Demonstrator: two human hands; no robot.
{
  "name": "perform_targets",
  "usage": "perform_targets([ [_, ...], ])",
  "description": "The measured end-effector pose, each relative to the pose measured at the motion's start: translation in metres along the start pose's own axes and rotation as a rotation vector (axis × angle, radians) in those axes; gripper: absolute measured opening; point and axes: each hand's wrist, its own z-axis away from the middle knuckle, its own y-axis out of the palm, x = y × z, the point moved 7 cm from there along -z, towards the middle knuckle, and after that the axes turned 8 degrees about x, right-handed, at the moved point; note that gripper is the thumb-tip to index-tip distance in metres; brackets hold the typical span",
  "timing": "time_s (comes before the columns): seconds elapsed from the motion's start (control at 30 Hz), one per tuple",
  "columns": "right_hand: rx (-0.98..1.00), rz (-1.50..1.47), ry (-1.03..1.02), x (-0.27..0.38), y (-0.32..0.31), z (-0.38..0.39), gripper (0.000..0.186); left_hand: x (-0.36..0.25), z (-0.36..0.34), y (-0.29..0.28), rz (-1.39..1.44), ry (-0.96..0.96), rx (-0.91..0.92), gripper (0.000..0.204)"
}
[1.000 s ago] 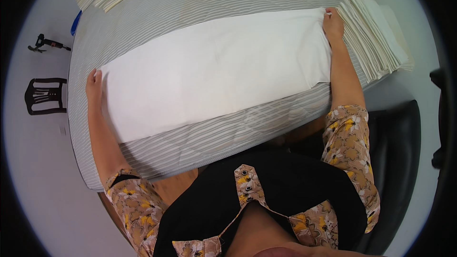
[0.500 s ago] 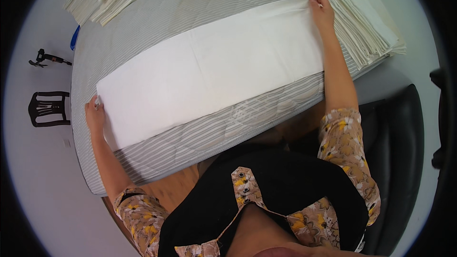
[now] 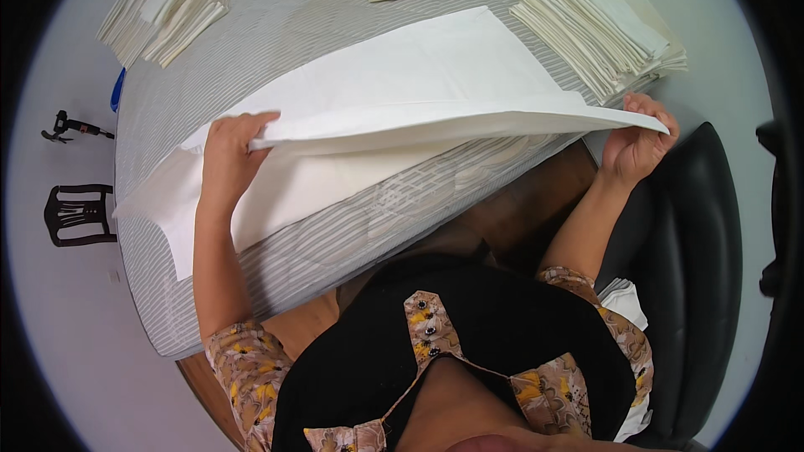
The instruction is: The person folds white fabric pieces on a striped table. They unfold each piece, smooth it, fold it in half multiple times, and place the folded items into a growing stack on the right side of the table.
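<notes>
I have the white cloth [image 3: 394,92] at mid-frame, its near edge lifted off the striped tabletop [image 3: 276,42]. My left hand [image 3: 228,151] pinches that edge at centre left; my right hand [image 3: 636,138] grips the far corner at right, fingers closed on it. I judge the fold only begun: one layer is raised, the rest lies flat. Folded stacks [image 3: 603,21] sit upper right, more cloths [image 3: 167,8] upper left. The cloth hides my left fingertips, and the underside is out of sight.
</notes>
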Motion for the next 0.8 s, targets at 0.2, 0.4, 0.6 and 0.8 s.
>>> perform_targets([
  [0.2, -0.214, 0.025, -0.004, 0.011, -0.048, 0.043, 0.013, -0.003, 0.091, -0.015, -0.111, -0.160, -0.003, 0.040],
  [0.4, -0.366, 0.434, 0.292, -0.004, -0.057, 0.086, 0.012, -0.010, 0.209, -0.062, -0.507, -0.354, -0.152, 0.035],
  [0.6, -0.474, 0.464, 0.450, -0.029, -0.074, 0.109, 0.015, 0.005, 0.291, -0.061, -0.714, -0.705, -0.212, 0.030],
  [0.8, -0.359, 0.608, 0.651, -0.064, -0.089, 0.137, 0.019, 0.027, 0.327, -0.034, -0.435, -0.716, -0.330, 0.049],
])
